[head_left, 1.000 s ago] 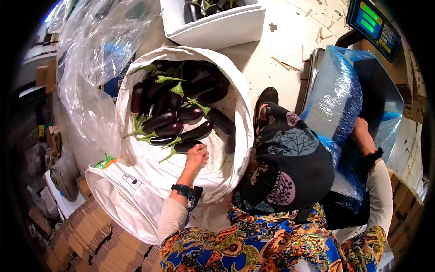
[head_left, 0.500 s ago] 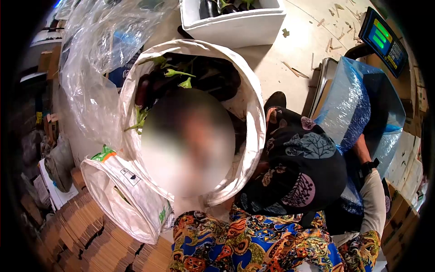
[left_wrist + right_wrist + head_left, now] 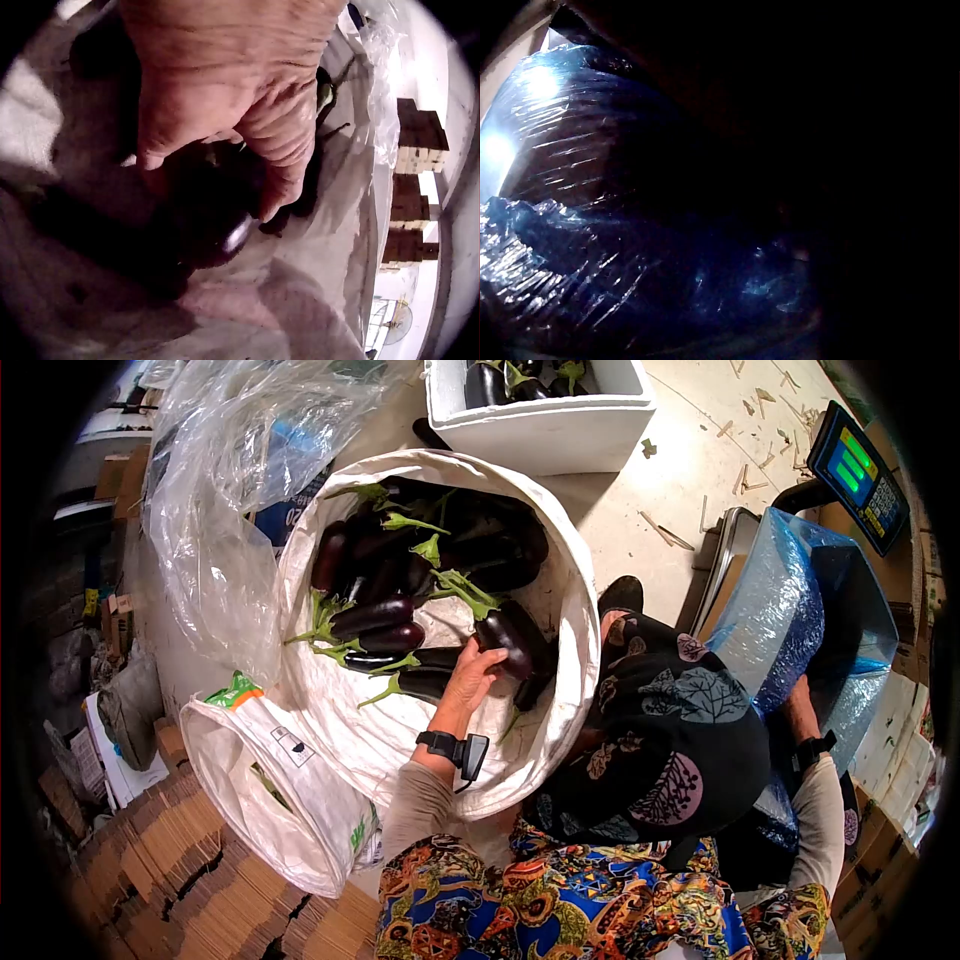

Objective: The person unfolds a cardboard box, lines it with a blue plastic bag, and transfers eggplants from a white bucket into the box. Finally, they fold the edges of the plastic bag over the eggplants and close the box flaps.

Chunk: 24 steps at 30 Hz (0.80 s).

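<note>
My left hand [image 3: 468, 678] grips a dark purple eggplant [image 3: 505, 640] at the right side of a white woven sack [image 3: 578, 610]. In the left wrist view, the thumb and fingers of that hand [image 3: 225, 75] curve around the glossy eggplant [image 3: 217, 232]. More eggplants [image 3: 370, 618] with green stems lie heaped in the sack's far and left parts. My right hand [image 3: 800, 710] reaches into a box lined with blue plastic film [image 3: 775, 615], its fingers hidden behind the film. The right wrist view is mostly dark, with shiny blue film [image 3: 562, 270] at left.
A white foam box [image 3: 545, 435] with eggplants stands beyond the sack. A scale display [image 3: 858, 475] rises behind the blue-lined box. Clear plastic sheeting [image 3: 215, 530] hangs at left; a smaller white bag [image 3: 290, 790] and stacked cardboard [image 3: 170, 850] lie near the front left.
My left hand has moved rightward and away from me, from beside a nearer eggplant to the one it grips at the sack's right side. My right hand stays in the blue-lined box.
</note>
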Each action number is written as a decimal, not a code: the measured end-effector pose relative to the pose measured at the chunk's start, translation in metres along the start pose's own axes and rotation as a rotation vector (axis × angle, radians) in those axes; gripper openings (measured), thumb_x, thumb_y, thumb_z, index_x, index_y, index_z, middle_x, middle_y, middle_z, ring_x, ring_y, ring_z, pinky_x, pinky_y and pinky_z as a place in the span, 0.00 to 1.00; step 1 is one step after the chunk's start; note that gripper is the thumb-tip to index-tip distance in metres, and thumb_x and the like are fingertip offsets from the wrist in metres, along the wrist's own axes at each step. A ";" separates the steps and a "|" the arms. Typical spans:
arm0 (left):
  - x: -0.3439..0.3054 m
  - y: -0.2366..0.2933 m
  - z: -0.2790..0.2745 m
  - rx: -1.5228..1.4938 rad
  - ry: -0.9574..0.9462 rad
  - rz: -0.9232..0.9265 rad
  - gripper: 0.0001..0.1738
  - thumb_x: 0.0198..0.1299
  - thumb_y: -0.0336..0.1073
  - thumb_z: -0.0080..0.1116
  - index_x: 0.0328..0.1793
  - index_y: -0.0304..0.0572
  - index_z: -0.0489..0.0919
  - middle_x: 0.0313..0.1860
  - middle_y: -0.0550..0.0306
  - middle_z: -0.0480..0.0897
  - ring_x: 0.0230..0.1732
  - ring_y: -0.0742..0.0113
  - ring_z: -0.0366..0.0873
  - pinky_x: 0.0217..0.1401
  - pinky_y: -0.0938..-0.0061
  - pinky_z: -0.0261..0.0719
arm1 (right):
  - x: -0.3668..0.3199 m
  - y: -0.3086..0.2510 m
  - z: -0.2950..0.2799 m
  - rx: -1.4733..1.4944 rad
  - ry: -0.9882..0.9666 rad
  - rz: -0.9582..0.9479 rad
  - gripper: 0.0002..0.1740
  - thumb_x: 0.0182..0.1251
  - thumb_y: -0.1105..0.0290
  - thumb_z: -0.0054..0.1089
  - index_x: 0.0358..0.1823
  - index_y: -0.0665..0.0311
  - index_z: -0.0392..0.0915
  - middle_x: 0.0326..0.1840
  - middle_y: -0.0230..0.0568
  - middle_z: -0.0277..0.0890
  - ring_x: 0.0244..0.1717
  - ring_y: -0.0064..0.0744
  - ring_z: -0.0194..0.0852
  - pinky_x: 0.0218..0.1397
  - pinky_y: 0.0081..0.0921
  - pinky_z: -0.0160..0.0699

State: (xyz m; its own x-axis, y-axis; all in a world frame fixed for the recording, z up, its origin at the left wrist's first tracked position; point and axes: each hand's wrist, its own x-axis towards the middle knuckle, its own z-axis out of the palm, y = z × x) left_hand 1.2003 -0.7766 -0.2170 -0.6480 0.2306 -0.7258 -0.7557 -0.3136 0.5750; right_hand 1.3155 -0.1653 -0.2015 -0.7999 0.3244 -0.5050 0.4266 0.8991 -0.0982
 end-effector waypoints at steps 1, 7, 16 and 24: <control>-0.002 0.002 -0.002 -0.021 -0.020 0.009 0.32 0.56 0.32 0.62 0.68 0.43 0.67 0.56 0.60 0.77 0.57 0.66 0.74 0.64 0.68 0.70 | -0.003 -0.011 -0.008 -0.032 -0.010 0.044 0.20 0.59 0.58 0.58 0.50 0.59 0.79 0.50 0.55 0.80 0.51 0.59 0.77 0.52 0.46 0.78; -0.007 0.016 -0.008 0.020 -0.027 -0.061 0.34 0.57 0.35 0.63 0.70 0.43 0.64 0.59 0.59 0.76 0.59 0.66 0.72 0.64 0.65 0.69 | -0.013 -0.055 -0.029 -0.236 -0.063 -0.033 0.16 0.59 0.60 0.57 0.46 0.59 0.81 0.46 0.54 0.81 0.47 0.59 0.80 0.48 0.47 0.79; 0.005 -0.029 -0.067 0.969 0.545 0.153 0.25 0.49 0.33 0.67 0.56 0.35 0.77 0.49 0.46 0.81 0.44 0.58 0.79 0.51 0.68 0.76 | -0.028 -0.073 -0.044 -0.354 -0.148 -0.096 0.17 0.60 0.58 0.57 0.46 0.58 0.80 0.47 0.54 0.80 0.47 0.57 0.79 0.48 0.48 0.79; 0.006 -0.051 -0.033 1.405 0.388 0.411 0.28 0.53 0.43 0.64 0.58 0.37 0.74 0.48 0.41 0.77 0.55 0.45 0.71 0.58 0.60 0.70 | -0.057 -0.106 -0.076 -0.156 -0.125 -0.197 0.18 0.58 0.62 0.58 0.50 0.58 0.78 0.50 0.52 0.79 0.52 0.54 0.77 0.53 0.44 0.78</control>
State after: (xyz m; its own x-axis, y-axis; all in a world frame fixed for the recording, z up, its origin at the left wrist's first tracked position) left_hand 1.2385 -0.7896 -0.2635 -0.9354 0.0282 -0.3523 -0.1534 0.8657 0.4764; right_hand 1.2837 -0.2573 -0.0972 -0.7984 0.1091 -0.5922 0.1903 0.9788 -0.0762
